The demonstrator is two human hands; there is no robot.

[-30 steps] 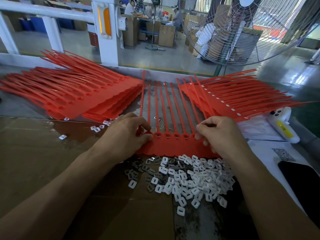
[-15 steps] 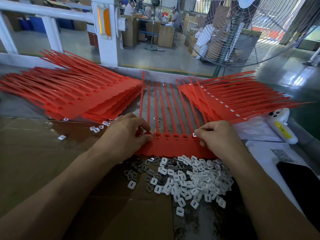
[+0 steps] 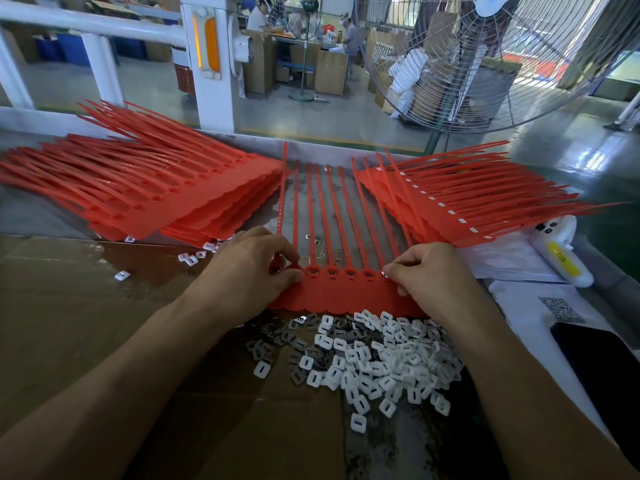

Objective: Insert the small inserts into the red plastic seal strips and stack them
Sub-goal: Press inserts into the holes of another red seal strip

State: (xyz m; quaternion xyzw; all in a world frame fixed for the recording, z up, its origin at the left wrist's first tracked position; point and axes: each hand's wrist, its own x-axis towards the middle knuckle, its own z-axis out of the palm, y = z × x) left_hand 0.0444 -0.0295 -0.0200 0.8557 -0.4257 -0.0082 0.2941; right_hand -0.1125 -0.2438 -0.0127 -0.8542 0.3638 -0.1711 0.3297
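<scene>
Your left hand (image 3: 252,271) rests on the left end of the red strip sheet (image 3: 346,292) that lies flat on the desk (image 3: 69,323) in front of you, its thumb and forefinger curled and pinching the leftmost head of the sheet. Your right hand (image 3: 433,275) sits at the sheet's right end, its fingertips pinched on a small insert (image 3: 383,273) at the rightmost head. The four heads between your hands already carry inserts, and the thin tails of the sheet run straight away from you.

Just near of the sheet, touching its front edge, lies the pile of loose inserts (image 3: 374,358): white ones mostly to the right, dark grey ones to the left. A few stray white inserts (image 3: 188,259) lie on the cardboard left of your left hand.

To the far left sits a fanned stack of red strips (image 3: 156,192) whose heads look empty. To the far right sits a second stack of red strips (image 3: 467,199), with white inserts showing in a row along its heads. A white device with a yellow label (image 3: 561,254) lies beside that right stack, a dark phone (image 3: 602,362) lies on white paper at the right edge, and a large fan (image 3: 502,57) stands beyond the desk.
</scene>
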